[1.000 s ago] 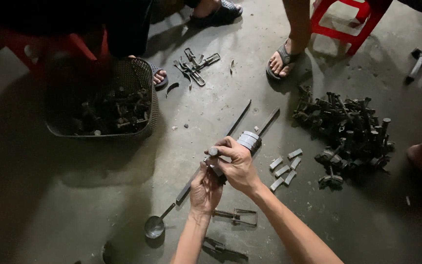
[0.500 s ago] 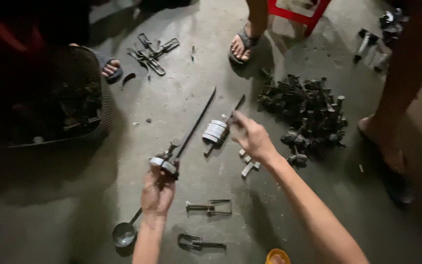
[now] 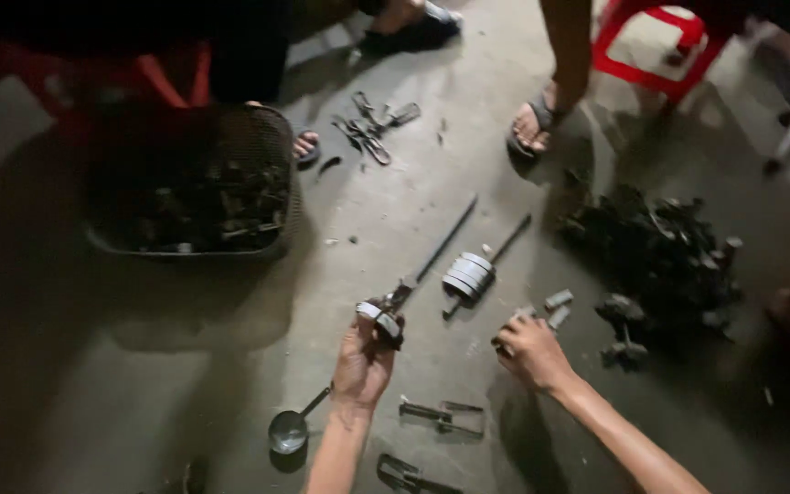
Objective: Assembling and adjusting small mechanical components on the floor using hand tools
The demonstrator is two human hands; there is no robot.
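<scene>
My left hand [image 3: 364,359] grips the near end of a long dark metal rod [image 3: 432,258] that carries a small metal ring piece at my fingers; the rod slants away up and right over the concrete floor. My right hand [image 3: 528,348] rests low on the floor, fingers curled over small grey metal pieces [image 3: 557,306]; whether it holds one I cannot tell. Between the hands, a second rod with a stack of grey discs [image 3: 469,274] lies on the floor.
A dark basket [image 3: 276,137] of metal parts stands at the left. A heap of black metal parts [image 3: 665,252] lies at the right. Clips [image 3: 443,416] and a small ladle [image 3: 290,428] lie near me. Other people's sandalled feet [image 3: 532,123] and a red stool [image 3: 660,55] stand beyond.
My right hand let go of the disc rod and dropped to the small grey pieces. The left hand kept hold of its rod. The camera view shifted.
</scene>
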